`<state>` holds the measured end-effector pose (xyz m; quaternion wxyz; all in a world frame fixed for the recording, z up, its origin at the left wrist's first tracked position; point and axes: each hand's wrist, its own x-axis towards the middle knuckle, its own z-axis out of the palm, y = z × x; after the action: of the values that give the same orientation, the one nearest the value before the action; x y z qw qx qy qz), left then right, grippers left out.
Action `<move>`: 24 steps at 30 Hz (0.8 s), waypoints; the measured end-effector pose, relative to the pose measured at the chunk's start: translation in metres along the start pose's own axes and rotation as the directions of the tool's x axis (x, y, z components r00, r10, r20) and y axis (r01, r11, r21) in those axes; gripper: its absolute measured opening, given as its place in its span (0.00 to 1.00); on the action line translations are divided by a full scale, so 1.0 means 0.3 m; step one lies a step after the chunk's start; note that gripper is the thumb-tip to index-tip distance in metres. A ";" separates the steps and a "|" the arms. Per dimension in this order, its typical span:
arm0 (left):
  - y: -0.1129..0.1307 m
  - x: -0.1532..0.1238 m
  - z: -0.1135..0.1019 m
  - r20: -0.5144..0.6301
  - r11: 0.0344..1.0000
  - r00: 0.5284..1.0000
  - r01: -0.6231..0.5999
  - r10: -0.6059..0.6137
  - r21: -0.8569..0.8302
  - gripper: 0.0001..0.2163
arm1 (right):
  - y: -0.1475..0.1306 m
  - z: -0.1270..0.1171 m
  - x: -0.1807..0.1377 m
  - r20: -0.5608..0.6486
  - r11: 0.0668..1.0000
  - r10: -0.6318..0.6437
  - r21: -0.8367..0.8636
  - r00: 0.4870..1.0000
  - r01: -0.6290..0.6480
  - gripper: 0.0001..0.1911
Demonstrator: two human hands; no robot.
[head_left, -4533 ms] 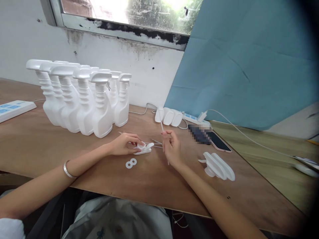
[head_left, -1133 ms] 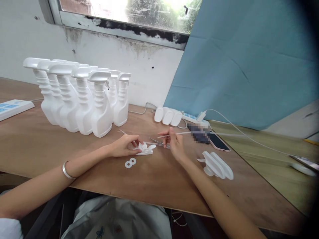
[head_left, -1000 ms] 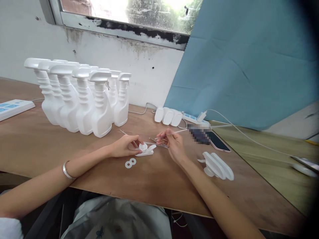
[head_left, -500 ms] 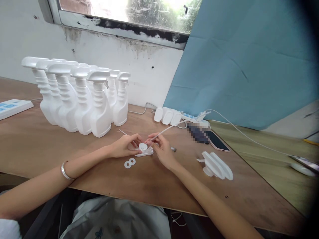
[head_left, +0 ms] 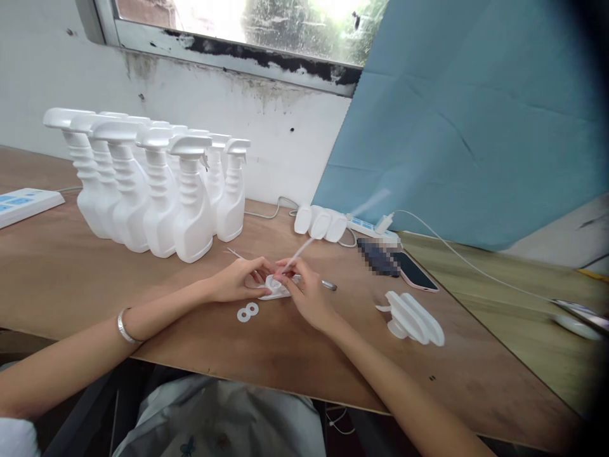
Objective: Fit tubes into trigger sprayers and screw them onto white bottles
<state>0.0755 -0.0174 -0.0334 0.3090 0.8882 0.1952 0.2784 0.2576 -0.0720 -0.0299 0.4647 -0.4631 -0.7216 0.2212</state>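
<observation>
My left hand is closed around a white trigger spray head lying low on the table, its round collar facing me. My right hand pinches a thin white dip tube close to its lower end, right at the collar. The tube slants up to the right, and its far part is blurred by motion. Fingers hide whether its end sits inside the collar. Two flat white ring washers lie in front of my left fingers, overlapping or touching.
Several white spray bottles stand at the left. More white spray heads lie at the right. White rounded pieces, a power strip and a phone are toward the back. A metallic pen-like object lies beyond my right hand.
My right hand has moved slightly left and down to the collar with the tube. The tube now stands steeper. My left hand stays in place on the spray head.
</observation>
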 end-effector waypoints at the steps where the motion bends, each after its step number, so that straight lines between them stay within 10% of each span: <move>1: 0.000 0.000 0.001 0.005 1.000 1.000 0.002 -0.002 0.000 0.13 | 0.002 0.003 -0.001 -0.003 1.000 0.012 0.028 1.000 -0.012 0.07; 13: 0.000 0.001 0.009 0.018 0.999 0.999 0.046 -0.046 0.006 0.11 | 0.037 0.062 -0.008 -0.217 0.995 -0.067 -0.088 0.974 0.049 0.06; 24: 0.007 0.003 0.005 0.013 0.998 0.999 0.033 -0.032 -0.049 0.11 | 0.041 0.068 0.000 -0.177 0.971 -0.171 -0.199 0.969 0.135 0.10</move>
<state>0.0775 -0.0192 -0.0328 0.3363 0.8787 0.2010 0.2727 0.2454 -0.0639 -0.0488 0.5029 -0.4664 -0.7243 0.0705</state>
